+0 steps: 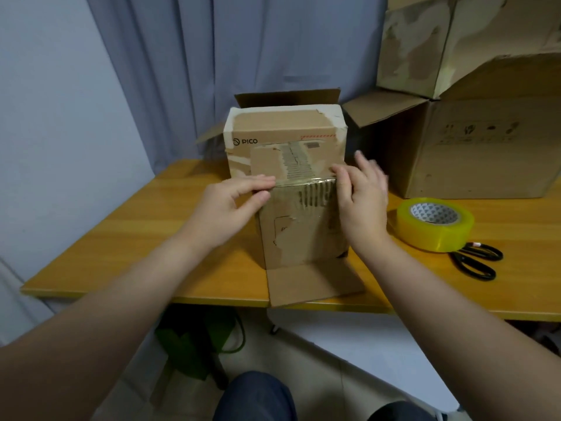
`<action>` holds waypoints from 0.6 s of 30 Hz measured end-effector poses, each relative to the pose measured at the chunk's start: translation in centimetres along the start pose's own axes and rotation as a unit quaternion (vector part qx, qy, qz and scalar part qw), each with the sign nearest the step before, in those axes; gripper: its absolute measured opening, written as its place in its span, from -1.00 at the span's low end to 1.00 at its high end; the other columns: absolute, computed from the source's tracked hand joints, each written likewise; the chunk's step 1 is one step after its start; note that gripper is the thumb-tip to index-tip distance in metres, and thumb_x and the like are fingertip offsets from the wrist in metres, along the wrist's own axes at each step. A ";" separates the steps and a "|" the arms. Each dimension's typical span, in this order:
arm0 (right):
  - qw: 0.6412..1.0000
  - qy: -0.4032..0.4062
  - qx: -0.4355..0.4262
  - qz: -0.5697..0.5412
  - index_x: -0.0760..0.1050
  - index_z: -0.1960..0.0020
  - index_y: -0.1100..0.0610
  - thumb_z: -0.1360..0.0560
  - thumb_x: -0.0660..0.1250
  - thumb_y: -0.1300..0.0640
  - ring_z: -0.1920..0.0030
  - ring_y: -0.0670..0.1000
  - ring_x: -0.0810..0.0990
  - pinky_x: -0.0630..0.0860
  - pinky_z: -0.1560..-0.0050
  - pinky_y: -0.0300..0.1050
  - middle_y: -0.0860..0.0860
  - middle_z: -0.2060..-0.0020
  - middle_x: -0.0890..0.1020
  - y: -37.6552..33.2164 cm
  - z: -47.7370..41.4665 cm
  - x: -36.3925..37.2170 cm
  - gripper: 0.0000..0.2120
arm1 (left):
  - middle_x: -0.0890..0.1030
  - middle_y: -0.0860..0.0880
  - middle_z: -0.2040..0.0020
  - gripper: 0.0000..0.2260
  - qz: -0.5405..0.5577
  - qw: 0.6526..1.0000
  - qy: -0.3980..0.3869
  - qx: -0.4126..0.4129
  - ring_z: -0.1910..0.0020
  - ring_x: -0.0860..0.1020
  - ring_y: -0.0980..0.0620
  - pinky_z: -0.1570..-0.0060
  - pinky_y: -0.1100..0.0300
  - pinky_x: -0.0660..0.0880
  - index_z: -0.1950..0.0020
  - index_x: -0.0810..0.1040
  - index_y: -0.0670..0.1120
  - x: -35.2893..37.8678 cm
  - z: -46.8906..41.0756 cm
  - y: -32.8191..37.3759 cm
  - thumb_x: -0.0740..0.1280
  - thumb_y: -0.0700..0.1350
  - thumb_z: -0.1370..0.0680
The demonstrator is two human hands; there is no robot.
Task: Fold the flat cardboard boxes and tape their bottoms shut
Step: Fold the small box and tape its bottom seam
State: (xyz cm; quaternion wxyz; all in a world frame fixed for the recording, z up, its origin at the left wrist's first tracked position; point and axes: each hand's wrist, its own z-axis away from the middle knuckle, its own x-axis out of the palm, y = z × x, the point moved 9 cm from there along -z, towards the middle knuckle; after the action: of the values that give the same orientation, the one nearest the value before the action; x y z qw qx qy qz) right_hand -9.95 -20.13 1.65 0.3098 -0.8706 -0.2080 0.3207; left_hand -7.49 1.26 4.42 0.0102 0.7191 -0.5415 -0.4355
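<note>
Nearest, a knee in dark blue trousers (258, 396) shows at the bottom edge, with a green object (194, 344) on the floor under the bench (136, 238). On the bench's near edge stands a small cardboard box (297, 232), and its open lower flap (312, 287) lies flat and hangs slightly over the edge. Both bare forearms reach to this box's top edge, where a clear strip of tape (303, 181) runs across between the hands. The left hand (233, 205) pinches the strip's left end between thumb and forefinger, its other fingers curled under. The right hand (361, 202) pinches the strip's right end at the box's corner with thumb and forefinger, and its remaining fingers are spread loosely behind, a little blurred. To the right, near the box but not touching it, a roll of yellowish tape (437, 229) lies flat, with black-handled scissors (476, 262) just beside it on its near side. Directly behind the small box stands a second box marked PICO (282, 126), its far flaps open. At the far right a large carton (473, 147) lies with its flaps open and a torn carton (425, 47) on top. A grey-blue curtain (212, 56) hangs behind.
</note>
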 end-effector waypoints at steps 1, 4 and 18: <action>0.997 -0.008 0.005 0.073 0.53 -0.27 -0.07 -0.64 0.07 -0.06 -0.52 0.11 0.04 -0.14 -0.50 0.14 0.03 -0.50 0.23 -0.7 0.3 0.1 -0.67 | 0.58 0.14 -0.15 -0.79 -0.011 1.000 0.009 0.020 -0.20 0.49 0.25 -0.28 0.27 0.38 -0.19 0.56 0.04 0.1 0.3 1.0 0.33 -0.07 -0.56; 0.978 -0.089 -0.067 0.177 0.37 -0.40 -0.11 -0.58 -0.08 -0.29 -0.54 0.12 -0.13 -0.33 -0.43 0.25 0.01 -0.55 0.09 -4.2 2.4 1.5 -0.47 | 0.61 0.09 -0.11 -0.76 0.052 0.997 0.009 0.055 -0.15 0.55 0.15 -0.17 0.25 0.44 -0.16 0.55 0.05 0.8 1.3 3.7 0.18 0.04 -0.58; 0.953 -0.181 -0.181 0.160 0.26 -0.47 0.14 -0.61 0.11 -0.09 -0.53 0.10 0.05 0.02 -0.47 -0.08 0.12 -0.51 0.21 -6.6 4.1 2.5 -0.50 | 0.28 -0.01 -0.49 -0.49 -0.255 0.961 -0.034 -0.106 -0.51 0.10 -0.09 -0.43 -0.19 -0.15 -0.45 0.32 0.14 -2.0 0.6 -5.7 0.03 0.28 -0.55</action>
State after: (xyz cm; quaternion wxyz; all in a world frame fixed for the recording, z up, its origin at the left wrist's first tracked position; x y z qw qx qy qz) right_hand -12.09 -12.30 2.56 0.0486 -0.8615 -0.1732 0.4747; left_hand -3.60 5.51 2.52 -0.0437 0.8129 -0.2910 -0.5026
